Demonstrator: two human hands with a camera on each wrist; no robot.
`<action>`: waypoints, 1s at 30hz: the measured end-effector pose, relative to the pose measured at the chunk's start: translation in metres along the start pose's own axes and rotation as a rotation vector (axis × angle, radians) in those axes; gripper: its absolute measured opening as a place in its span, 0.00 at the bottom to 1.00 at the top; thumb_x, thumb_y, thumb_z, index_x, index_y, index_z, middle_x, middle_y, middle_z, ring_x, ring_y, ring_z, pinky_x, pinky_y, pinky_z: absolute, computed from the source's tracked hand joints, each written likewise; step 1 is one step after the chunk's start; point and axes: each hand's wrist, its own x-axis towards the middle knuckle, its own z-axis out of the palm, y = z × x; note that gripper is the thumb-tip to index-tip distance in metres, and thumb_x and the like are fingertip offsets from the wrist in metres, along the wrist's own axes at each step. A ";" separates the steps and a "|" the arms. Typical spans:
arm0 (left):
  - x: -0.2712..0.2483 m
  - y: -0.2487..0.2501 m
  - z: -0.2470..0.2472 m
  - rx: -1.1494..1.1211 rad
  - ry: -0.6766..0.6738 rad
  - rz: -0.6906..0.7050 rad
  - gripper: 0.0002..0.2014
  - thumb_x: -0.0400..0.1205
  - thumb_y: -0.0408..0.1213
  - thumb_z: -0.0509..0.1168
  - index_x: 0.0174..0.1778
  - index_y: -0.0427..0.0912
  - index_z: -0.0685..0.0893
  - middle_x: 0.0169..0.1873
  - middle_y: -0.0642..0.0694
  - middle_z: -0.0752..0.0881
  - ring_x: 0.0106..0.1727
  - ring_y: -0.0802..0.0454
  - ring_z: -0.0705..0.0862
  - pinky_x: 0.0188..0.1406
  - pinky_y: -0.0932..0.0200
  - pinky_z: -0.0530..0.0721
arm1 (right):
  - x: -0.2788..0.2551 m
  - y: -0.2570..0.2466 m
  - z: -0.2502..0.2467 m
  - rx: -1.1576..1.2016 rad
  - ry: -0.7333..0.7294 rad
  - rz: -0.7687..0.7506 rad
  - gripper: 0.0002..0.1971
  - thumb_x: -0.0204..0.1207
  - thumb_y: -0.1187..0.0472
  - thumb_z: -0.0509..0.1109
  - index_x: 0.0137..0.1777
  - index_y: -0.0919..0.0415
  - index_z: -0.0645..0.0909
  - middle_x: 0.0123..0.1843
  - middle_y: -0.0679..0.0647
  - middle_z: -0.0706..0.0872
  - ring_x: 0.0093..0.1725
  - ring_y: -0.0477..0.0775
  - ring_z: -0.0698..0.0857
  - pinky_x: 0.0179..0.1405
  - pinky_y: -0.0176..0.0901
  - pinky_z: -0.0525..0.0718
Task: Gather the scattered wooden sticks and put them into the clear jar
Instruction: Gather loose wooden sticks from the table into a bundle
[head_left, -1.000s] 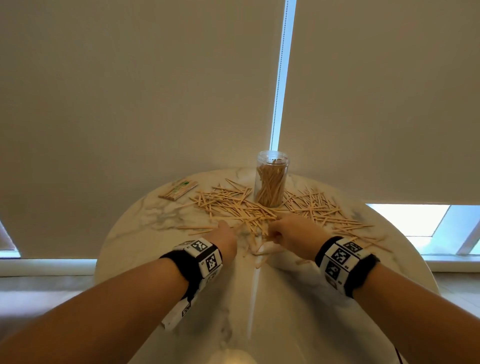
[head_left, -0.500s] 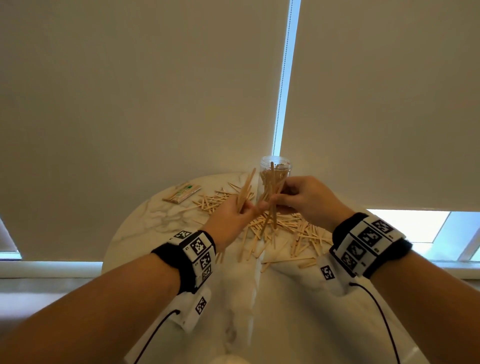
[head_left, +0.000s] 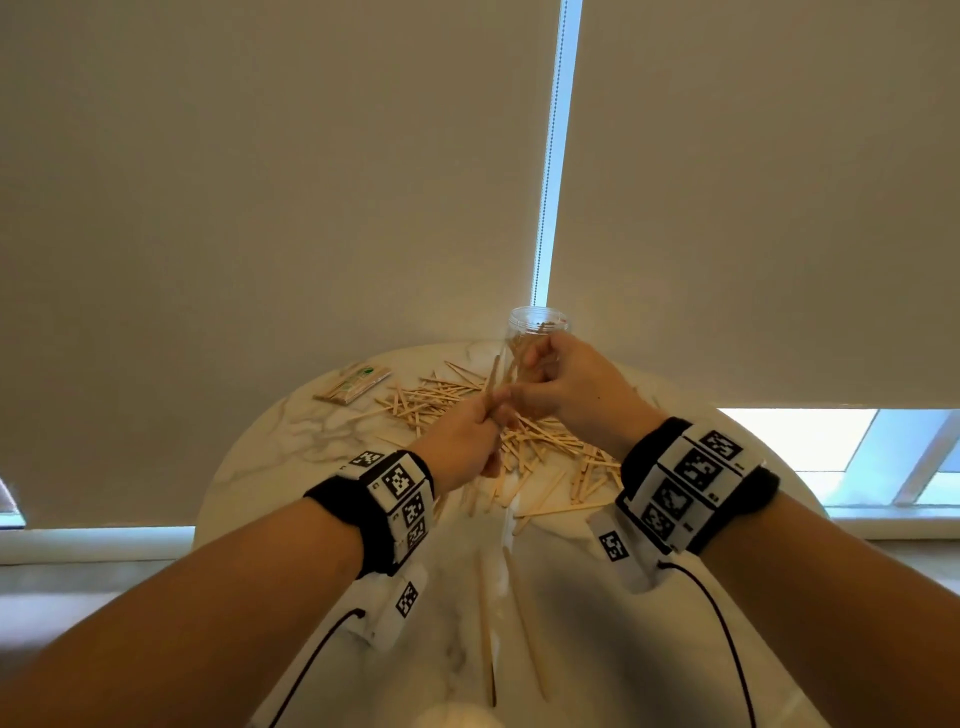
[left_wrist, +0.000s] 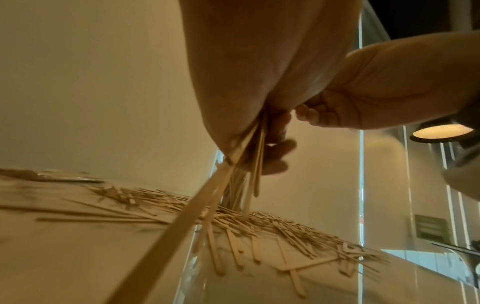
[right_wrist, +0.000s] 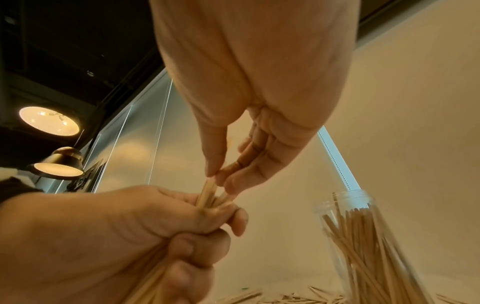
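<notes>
Several light, stiff wooden sticks (right_wrist: 207, 193) bunched in L hand (head_left: 462, 441) fist above surface (head_left: 270, 447), R hand (head_left: 566, 384) pinching their tops near clear jar (right_wrist: 363, 236); grip mid-bundle, prob slippery.

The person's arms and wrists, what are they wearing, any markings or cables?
Both forearms are bare, with no sleeves in view. Each wrist carries a black band: the left wristband and the right wristband bear white panels printed with black square-patterned tags. A white block with another such tag hangs under each band, and a thin black cable runs back from each. No rings or gloves show.
</notes>
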 end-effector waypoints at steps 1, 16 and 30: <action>0.001 0.000 -0.003 -0.021 0.034 -0.019 0.11 0.91 0.43 0.54 0.50 0.44 0.78 0.29 0.49 0.74 0.24 0.55 0.72 0.30 0.52 0.76 | -0.002 -0.001 0.000 0.030 0.012 0.038 0.15 0.75 0.59 0.80 0.53 0.60 0.78 0.36 0.54 0.91 0.34 0.54 0.90 0.44 0.59 0.91; 0.003 -0.028 -0.077 0.249 0.316 -0.212 0.14 0.89 0.48 0.57 0.45 0.44 0.80 0.34 0.47 0.78 0.29 0.51 0.74 0.28 0.60 0.73 | -0.067 -0.013 0.064 -0.839 -0.915 0.370 0.20 0.77 0.50 0.76 0.28 0.60 0.82 0.20 0.47 0.83 0.24 0.47 0.82 0.35 0.39 0.85; 0.034 -0.052 -0.073 1.223 -0.142 -0.223 0.24 0.79 0.51 0.73 0.67 0.43 0.82 0.61 0.43 0.86 0.61 0.44 0.85 0.57 0.53 0.83 | -0.066 0.019 0.033 -1.046 -0.728 0.292 0.12 0.85 0.62 0.60 0.63 0.63 0.81 0.50 0.56 0.82 0.50 0.56 0.82 0.43 0.39 0.78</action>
